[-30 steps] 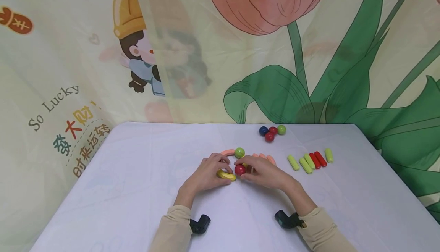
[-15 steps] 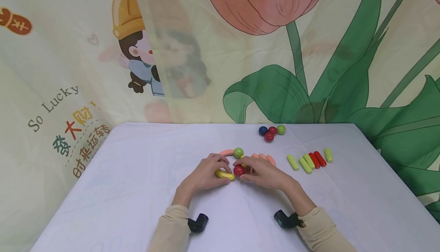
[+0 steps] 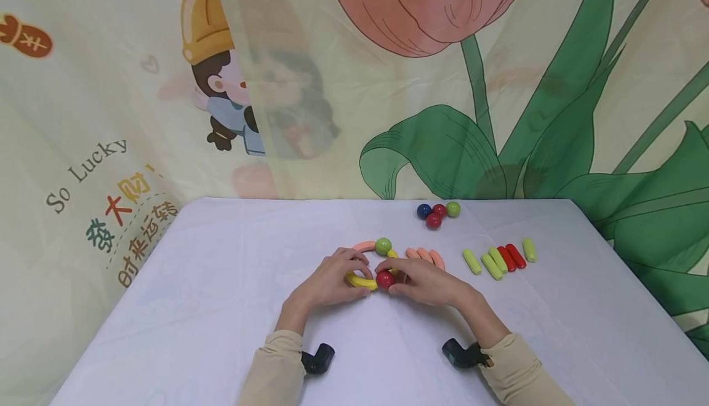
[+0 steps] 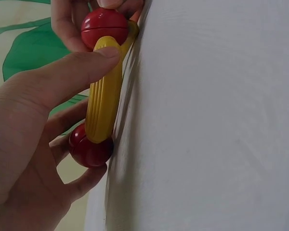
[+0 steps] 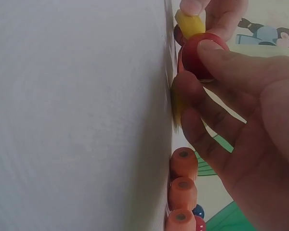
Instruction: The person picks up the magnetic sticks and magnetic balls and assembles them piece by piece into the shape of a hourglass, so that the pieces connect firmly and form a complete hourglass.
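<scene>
My left hand [image 3: 331, 278] holds a yellow curved piece [image 4: 104, 94], thumb on the end nearest the red ball. Its fingers are at a second red ball [image 4: 90, 148] by the piece's other end. The thumb and fingers of my right hand [image 3: 428, 280] pinch the red ball [image 3: 384, 280], which sits against the yellow piece's tip. Another yellow curved piece [image 3: 392, 254] lies behind the right fingers, partly hidden. Beyond the hands, a green ball [image 3: 383, 246] touches a pink curved piece [image 3: 364, 246]. Together the pieces form a rough ring, its left side hidden by my left hand.
Several pink curved pieces [image 3: 423, 254] lie just beyond the right hand. Farther right are light green sticks [image 3: 472, 262] and red sticks [image 3: 516, 256]. Blue, red and green balls [image 3: 434, 221] cluster near the back edge of the white-covered table [image 3: 221, 252].
My right hand has shifted the red ball slightly toward me, against the yellow piece's tip. More of the yellow piece behind it shows. My left hand stays nearly still.
</scene>
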`<state>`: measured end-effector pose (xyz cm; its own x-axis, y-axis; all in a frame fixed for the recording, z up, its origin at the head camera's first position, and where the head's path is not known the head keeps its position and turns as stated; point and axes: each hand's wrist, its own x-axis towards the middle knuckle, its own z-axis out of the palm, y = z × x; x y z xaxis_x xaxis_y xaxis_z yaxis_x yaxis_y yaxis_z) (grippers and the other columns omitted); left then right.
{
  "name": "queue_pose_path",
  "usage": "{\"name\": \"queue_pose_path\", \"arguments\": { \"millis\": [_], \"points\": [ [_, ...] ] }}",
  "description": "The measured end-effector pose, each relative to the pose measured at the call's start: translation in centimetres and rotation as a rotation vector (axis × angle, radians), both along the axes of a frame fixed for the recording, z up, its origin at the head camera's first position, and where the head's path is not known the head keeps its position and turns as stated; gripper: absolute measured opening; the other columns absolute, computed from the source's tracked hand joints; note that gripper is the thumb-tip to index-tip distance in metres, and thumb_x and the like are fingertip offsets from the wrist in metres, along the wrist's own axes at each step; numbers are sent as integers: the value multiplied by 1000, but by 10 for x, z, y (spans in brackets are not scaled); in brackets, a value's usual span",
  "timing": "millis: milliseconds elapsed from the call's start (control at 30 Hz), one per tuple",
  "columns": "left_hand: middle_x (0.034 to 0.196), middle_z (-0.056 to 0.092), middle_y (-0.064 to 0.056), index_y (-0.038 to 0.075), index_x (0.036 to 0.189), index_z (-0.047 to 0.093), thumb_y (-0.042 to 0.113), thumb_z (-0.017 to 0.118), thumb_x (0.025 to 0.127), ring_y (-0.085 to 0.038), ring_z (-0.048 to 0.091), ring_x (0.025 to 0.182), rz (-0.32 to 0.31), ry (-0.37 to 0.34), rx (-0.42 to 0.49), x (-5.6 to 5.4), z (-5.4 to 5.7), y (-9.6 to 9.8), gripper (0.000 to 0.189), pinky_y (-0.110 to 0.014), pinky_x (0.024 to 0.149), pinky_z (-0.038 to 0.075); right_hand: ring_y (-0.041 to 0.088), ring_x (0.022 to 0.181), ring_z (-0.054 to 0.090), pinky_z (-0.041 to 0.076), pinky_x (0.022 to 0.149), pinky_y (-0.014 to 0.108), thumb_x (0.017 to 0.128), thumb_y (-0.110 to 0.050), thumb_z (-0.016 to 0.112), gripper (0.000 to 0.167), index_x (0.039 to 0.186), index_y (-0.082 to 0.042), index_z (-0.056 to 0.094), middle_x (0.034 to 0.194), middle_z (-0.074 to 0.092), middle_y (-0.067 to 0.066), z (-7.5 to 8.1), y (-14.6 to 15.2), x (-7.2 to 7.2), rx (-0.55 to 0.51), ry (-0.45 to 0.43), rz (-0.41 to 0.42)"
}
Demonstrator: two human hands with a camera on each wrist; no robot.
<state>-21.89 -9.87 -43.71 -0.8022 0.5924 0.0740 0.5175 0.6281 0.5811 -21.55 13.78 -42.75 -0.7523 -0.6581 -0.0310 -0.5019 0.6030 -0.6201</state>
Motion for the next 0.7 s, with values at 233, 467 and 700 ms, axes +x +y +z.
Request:
{"name": "queue_pose_path", "arguments": {
  "millis": [233,467,700],
  "points": [
    [120,57,2,22,94,69,27,74,81,-20,42,124,0,3,-12,1,-1,0,15,-52,101,33,10,88,52,46,77,23,88,-19,66,38,125,-21,56,108,61,-11,-1,0,0,9,-7,9],
    [117,57,3,22,93,71,27,75,80,-19,43,123,1,0,-25,0,-1,1,15,-52,102,33,10,90,53,46,79,23,88,-16,66,38,124,-21,57,107,61,-11,-2,0,-1,15,2,21],
    [116,58,4,22,92,71,28,75,80,-19,43,121,-6,4,-27,0,-1,1,14,-50,100,34,10,95,54,49,84,25,85,-3,62,40,123,-17,59,114,62,-6,-4,1,-1,38,70,14]
  ]
}}
